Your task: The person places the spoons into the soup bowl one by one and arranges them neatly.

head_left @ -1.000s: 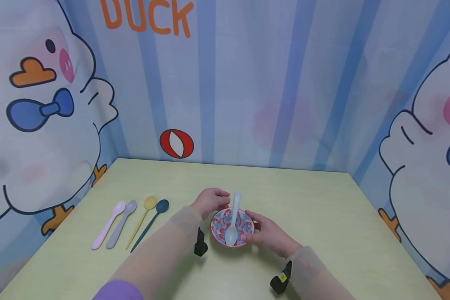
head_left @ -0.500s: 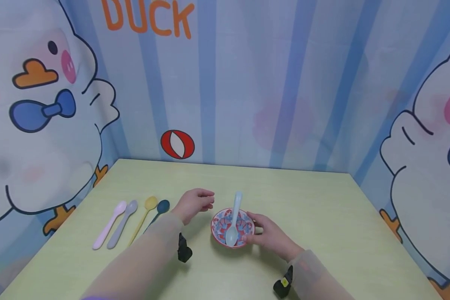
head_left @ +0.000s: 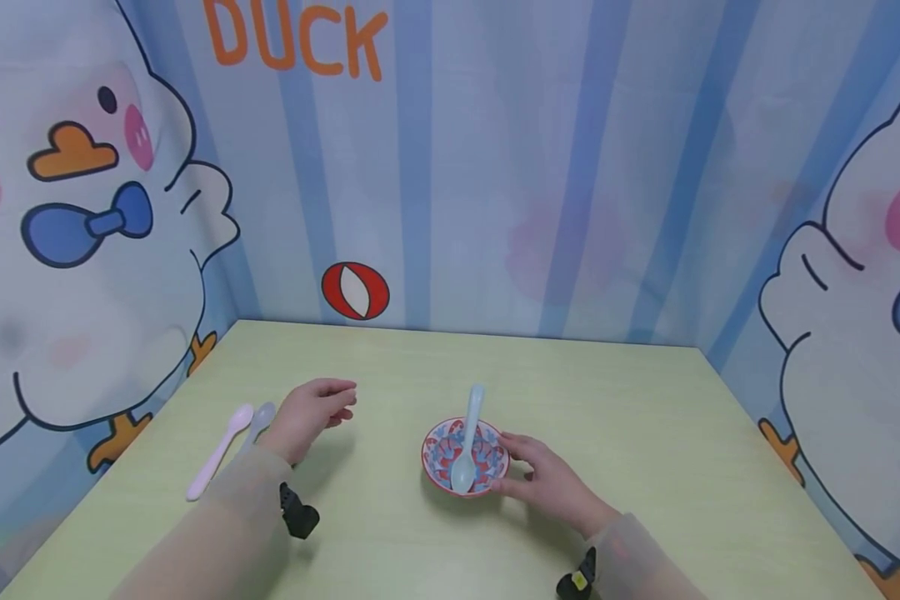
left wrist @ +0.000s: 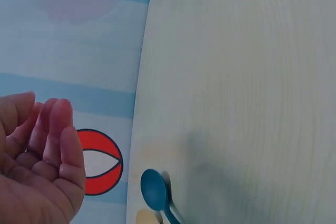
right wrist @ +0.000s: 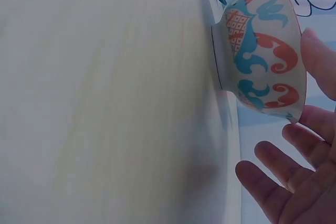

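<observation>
A small bowl (head_left: pixel 437 454) with a red and blue pattern stands on the table, a pale spoon (head_left: pixel 469 429) leaning in it, handle up past the far rim. At the bowl's right side is my right hand (head_left: pixel 551 482), thumb and forefinger tips right at the rim, other fingers spread loosely in the right wrist view. My left hand (head_left: pixel 309 417) hovers to the left over the table, fingers loosely bent, holding nothing. Below it in the left wrist view lie a teal spoon (left wrist: pixel 154 190) and part of a yellow spoon (left wrist: pixel 148 217), both hidden by the arm in the head view.
On the table's left lie a pink spoon (head_left: pixel 221 450) and a lavender spoon (head_left: pixel 262 417), the latter partly covered by my left sleeve. A curtain (head_left: pixel 480 167) printed with ducks hangs behind and beside the pale yellow table (head_left: pixel 607 392).
My left hand has moved left from the bowl to above the spoons. My right hand has drawn slightly right, its thumb shifting from inside the bowl to the rim. Bowl and pale spoon stay put.
</observation>
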The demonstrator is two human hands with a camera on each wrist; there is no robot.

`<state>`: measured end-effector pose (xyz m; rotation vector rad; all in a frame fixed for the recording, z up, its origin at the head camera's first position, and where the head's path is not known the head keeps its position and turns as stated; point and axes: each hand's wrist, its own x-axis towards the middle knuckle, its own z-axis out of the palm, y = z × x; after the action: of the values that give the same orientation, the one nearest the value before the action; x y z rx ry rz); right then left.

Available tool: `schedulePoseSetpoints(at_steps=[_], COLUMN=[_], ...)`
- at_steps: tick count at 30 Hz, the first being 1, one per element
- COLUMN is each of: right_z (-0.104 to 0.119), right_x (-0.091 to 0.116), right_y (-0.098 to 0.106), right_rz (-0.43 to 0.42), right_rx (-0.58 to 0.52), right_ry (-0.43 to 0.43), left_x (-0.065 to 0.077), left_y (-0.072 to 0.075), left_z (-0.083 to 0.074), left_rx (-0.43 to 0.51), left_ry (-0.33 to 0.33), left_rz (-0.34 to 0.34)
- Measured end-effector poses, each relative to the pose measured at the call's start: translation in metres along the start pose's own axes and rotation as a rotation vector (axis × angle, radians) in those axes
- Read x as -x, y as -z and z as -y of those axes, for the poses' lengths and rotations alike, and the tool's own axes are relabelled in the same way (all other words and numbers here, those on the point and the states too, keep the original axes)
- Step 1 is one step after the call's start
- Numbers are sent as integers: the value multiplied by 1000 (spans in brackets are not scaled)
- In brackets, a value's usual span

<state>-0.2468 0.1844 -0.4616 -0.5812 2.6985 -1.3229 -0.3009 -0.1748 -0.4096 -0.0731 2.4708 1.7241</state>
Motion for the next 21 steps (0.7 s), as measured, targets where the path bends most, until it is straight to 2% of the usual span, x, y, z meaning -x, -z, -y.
schedulePoseSetpoints(at_steps=[5, 8, 13, 21], right_z=[2, 3, 3, 6], right_x=[3, 5, 6, 8], right_y=[-1, -2, -3, -3], right_rz=[-28, -48, -68, -70], right_rx=[23, 45, 72, 50], right_ry=[-8, -14, -23, -14], left_x=[11, 16, 21, 25], left_y=[25, 35, 44, 49], left_z=[9, 17, 29, 46], left_rx=[-5, -32, -92, -242], left_ry=[11, 0, -9, 69], left_rz=[-45, -73, -128, -182])
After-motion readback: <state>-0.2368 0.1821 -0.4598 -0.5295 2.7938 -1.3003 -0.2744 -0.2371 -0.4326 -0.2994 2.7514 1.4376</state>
